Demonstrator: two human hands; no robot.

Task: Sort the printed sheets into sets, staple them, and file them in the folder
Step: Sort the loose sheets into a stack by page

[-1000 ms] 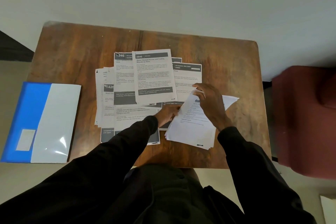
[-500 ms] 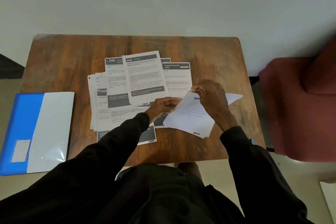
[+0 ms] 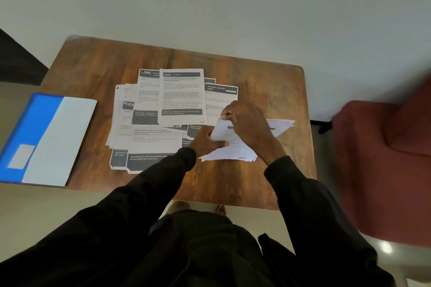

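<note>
- The fingers (image 3: pixel 226 116) of your right hand (image 3: pixel 248 128) are curled tight and pinch the far left corner of the top sheet (image 3: pixel 221 128), bending that corner up off the paper beneath it.
- Your left hand (image 3: pixel 204 142) is close against it. Its fingers are narrow and grip the left edge of the stack (image 3: pixel 229 152), though the paper hides how they lie underneath.
- The stack rests on the worktop (image 3: pixel 268 182) right of centre, near your side. It lies skewed: its long axis runs from near left to far right, and the printed heading end points away from you. One far corner sticks out to the right past your right wrist.
- The loose sheets (image 3: pixel 163 109) are spread overlapping across the middle of the worktop, just left of the stack, and some reach under its left edge. Their long sides run from you towards the far edge, with the dark heading bars at the far end. The one on top reads "2946".
- The folder (image 3: pixel 50 140) lies closed at the left edge, well apart from your hands and partly overhanging the worktop. Its long axis runs roughly near to far, with the blue strip on the left and the pale cover on the right.
- Dark sleeves (image 3: pixel 300 193) cover both of your arms to the wrist.
- A red armchair (image 3: pixel 384 161) stands off the worktop's right side.
</note>
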